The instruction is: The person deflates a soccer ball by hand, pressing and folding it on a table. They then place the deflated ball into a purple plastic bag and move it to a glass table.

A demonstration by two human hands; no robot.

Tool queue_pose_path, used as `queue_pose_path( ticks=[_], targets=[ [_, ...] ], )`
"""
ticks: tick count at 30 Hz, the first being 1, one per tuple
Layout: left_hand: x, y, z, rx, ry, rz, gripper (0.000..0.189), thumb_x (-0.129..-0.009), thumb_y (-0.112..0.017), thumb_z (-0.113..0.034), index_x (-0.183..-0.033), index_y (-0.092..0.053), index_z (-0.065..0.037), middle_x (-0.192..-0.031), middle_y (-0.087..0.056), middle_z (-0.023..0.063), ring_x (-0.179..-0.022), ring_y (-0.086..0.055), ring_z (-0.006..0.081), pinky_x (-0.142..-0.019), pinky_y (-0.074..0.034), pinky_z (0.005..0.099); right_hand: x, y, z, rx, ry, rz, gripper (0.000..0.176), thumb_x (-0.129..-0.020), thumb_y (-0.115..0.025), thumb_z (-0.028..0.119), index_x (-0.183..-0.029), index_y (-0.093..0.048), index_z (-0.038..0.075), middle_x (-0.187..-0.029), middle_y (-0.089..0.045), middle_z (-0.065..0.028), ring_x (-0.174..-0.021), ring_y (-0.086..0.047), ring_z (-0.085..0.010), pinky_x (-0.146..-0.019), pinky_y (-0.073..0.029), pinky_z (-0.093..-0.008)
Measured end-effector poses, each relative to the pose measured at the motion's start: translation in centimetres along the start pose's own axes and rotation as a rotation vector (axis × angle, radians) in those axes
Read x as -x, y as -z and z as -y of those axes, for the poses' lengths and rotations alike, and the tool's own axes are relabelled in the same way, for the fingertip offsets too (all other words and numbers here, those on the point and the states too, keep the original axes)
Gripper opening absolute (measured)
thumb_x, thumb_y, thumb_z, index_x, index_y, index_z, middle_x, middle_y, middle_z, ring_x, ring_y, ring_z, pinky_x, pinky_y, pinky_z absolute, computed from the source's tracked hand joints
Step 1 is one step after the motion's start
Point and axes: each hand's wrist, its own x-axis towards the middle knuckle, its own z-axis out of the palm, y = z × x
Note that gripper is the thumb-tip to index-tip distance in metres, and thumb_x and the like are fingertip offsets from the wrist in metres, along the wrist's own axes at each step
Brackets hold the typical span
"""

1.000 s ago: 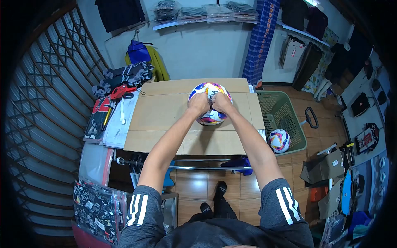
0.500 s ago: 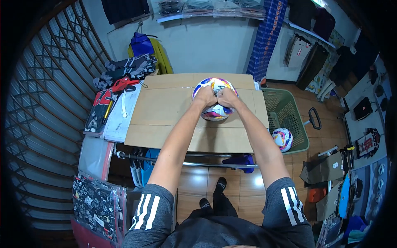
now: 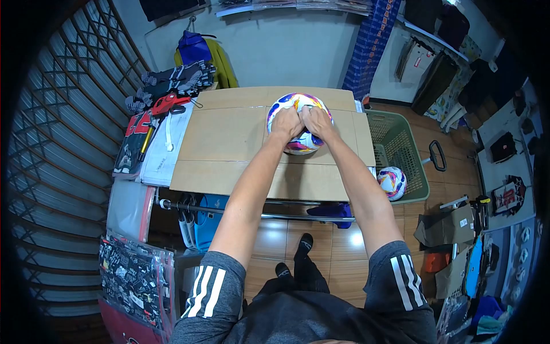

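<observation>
A white football with blue, pink and yellow patches (image 3: pixel 302 143) rests on the cardboard-covered table (image 3: pixel 223 149). My left hand (image 3: pixel 285 123) and my right hand (image 3: pixel 316 121) press side by side on its top, knuckles close together. The fingertips are curled down onto the ball's upper surface, and whatever lies between them is hidden.
A green basket (image 3: pixel 395 150) to the right of the table holds a second football (image 3: pixel 391 182). Gloves (image 3: pixel 172 86), red pliers (image 3: pixel 166 104) and folded packets lie at the table's left end. A metal grille runs along the left; bags and boxes crowd the floor on the right.
Both hands stay on top of the ball, now drawn closer together. The view has shifted a little, so the table sits higher in the frame.
</observation>
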Motion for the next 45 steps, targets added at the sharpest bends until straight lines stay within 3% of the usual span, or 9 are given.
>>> queue_pose_path(
  ticks=[2,5,22,32,35,37,41,45],
  targets=[
    [0.2,-1.4,0.2,-0.065,-0.033,-0.101,0.039,-0.087,-0.062,-0.033,-0.077,-0.072,0.003,-0.082,-0.069,0.0305,-0.084,-0.071,0.0448,-0.078,-0.057,0.0527,0.0,-0.3,0.7,0.050,-0.025,-0.030,0.053,-0.093,-0.042,0.035,-0.079,-0.067,-0.009,-0.091,-0.065,-0.0360,-0.090,-0.063,-0.0518,-0.087,-0.048,-0.0553],
    [0.4,-1.6,0.3,-0.060,-0.034,-0.107,0.035,-0.086,-0.063,-0.030,-0.078,-0.073,0.003,-0.080,-0.069,0.0301,-0.080,-0.071,0.0454,-0.076,-0.057,0.0529,0.3,0.0,1.5,0.077,-0.035,-0.048,0.055,-0.093,-0.041,0.036,-0.079,-0.068,-0.010,-0.090,-0.065,-0.0359,-0.089,-0.064,-0.0518,-0.088,-0.048,-0.0550],
    [-2.6,-1.9,1.6,-0.031,-0.010,0.020,0.031,-0.087,-0.060,-0.025,-0.090,-0.072,0.002,-0.091,-0.071,0.0292,-0.091,-0.069,0.0448,-0.084,-0.055,0.0521,-1.1,-0.3,2.5,0.133,-0.183,-0.066,0.056,-0.094,-0.039,0.038,-0.082,-0.072,-0.007,-0.095,-0.068,-0.0333,-0.095,-0.066,-0.0491,-0.091,-0.050,-0.0539],
    [-3.1,-1.4,0.8,0.010,0.084,-0.038,0.026,-0.085,-0.062,-0.020,-0.087,-0.073,0.004,-0.091,-0.070,0.0309,-0.090,-0.069,0.0456,-0.083,-0.056,0.0526,-2.9,-0.4,1.8,0.131,-0.164,-0.077,0.056,-0.093,-0.040,0.038,-0.082,-0.072,-0.007,-0.093,-0.068,-0.0332,-0.092,-0.067,-0.0486,-0.089,-0.050,-0.0544],
    [-3.5,-1.4,0.7,-0.029,0.085,0.005,0.032,-0.089,-0.058,-0.024,-0.093,-0.075,0.003,-0.100,-0.071,0.0299,-0.096,-0.071,0.0436,-0.086,-0.057,0.0506,-3.4,-0.6,1.1,0.129,-0.125,-0.071,0.056,-0.092,-0.041,0.038,-0.080,-0.070,-0.008,-0.090,-0.067,-0.0337,-0.089,-0.067,-0.0486,-0.088,-0.050,-0.0545],
    [-4.0,-1.6,1.1,-0.015,0.064,0.001,0.033,-0.089,-0.058,-0.025,-0.089,-0.075,0.003,-0.096,-0.071,0.0311,-0.094,-0.070,0.0440,-0.086,-0.056,0.0503,-4.0,-0.9,0.3,0.129,-0.091,-0.068,0.056,-0.092,-0.042,0.038,-0.078,-0.070,-0.008,-0.088,-0.067,-0.0340,-0.088,-0.067,-0.0484,-0.087,-0.051,-0.0544],
    [-4.6,-0.3,1.1,0.051,0.033,0.047,0.035,-0.089,-0.058,-0.026,-0.083,-0.075,0.004,-0.088,-0.069,0.0328,-0.090,-0.070,0.0439,-0.086,-0.055,0.0491,-4.9,-0.1,-0.7,0.091,-0.075,0.041,0.050,-0.088,-0.050,0.037,-0.079,-0.071,-0.008,-0.088,-0.068,-0.0321,-0.087,-0.068,-0.0461,-0.086,-0.052,-0.0514],
    [-5.6,-0.9,2.4,0.133,0.021,0.087,0.027,-0.085,-0.062,-0.023,-0.084,-0.075,0.000,-0.089,-0.070,0.0258,-0.089,-0.069,0.0406,-0.087,-0.055,0.0457,-5.0,2.1,-0.4,0.129,-0.017,0.150,0.033,-0.081,-0.061,0.027,-0.082,-0.074,-0.004,-0.091,-0.070,-0.0293,-0.091,-0.070,-0.0414,-0.086,-0.054,-0.0475]
  ],
)
